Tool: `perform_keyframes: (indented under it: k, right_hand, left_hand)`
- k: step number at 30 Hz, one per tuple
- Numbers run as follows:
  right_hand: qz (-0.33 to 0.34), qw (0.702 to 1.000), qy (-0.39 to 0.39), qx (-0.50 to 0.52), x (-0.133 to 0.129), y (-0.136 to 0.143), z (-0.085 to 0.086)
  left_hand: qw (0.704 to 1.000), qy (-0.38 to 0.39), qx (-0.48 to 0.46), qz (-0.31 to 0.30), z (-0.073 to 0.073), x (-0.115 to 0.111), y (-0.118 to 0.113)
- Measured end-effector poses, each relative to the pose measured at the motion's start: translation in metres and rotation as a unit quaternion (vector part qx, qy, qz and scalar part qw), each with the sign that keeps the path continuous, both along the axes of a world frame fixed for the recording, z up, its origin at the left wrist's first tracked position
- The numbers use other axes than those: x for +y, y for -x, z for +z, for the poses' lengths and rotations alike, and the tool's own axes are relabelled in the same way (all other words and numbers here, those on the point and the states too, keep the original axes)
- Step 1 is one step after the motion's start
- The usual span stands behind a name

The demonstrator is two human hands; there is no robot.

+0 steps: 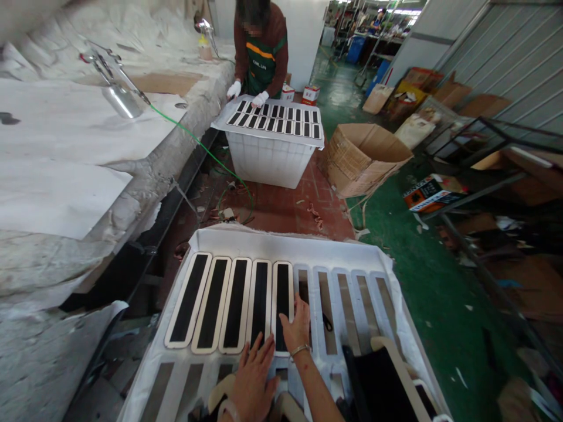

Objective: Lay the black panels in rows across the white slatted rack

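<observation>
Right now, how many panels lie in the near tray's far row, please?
5 panels, side by side from the row's left end; the left hand overlaps the fourth, the right hand the fifth. None there seems hidden.

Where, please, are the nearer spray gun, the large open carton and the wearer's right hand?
Nearer spray gun (pixel 122 101): head view, metal cup.
Large open carton (pixel 354 167): head view, outer wall.
Right hand (pixel 297 329): head view, its back.

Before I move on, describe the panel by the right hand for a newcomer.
Start at the nearer white tray. In its far row are five pale-rimmed black panels. It is the rightmost panel, with the right hand at its edge.
</observation>
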State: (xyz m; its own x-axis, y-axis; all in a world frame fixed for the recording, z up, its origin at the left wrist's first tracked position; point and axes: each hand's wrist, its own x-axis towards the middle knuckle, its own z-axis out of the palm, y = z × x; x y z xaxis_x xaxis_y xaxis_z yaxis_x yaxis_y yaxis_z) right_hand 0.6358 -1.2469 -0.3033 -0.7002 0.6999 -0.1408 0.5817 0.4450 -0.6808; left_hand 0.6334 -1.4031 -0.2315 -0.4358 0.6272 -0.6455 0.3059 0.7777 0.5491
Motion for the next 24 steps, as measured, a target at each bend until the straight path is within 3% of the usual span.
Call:
perform_keyframes:
  k: [8, 24]
  right_hand:
    - [-0.002, 0.999, 0.021, 0.046, 0.026, 0.011, -0.003]
    - [0.048, 0.998, -0.005, 0.029, 0.03, 0.01, 0.001]
  left_hand:
    - [1.0, 0.007, -0.001, 0.0, 0.0, 0.003, 0.001]
    - [0.999, 0.02, 0.046, -0.01, -0.003, 0.008, -0.005]
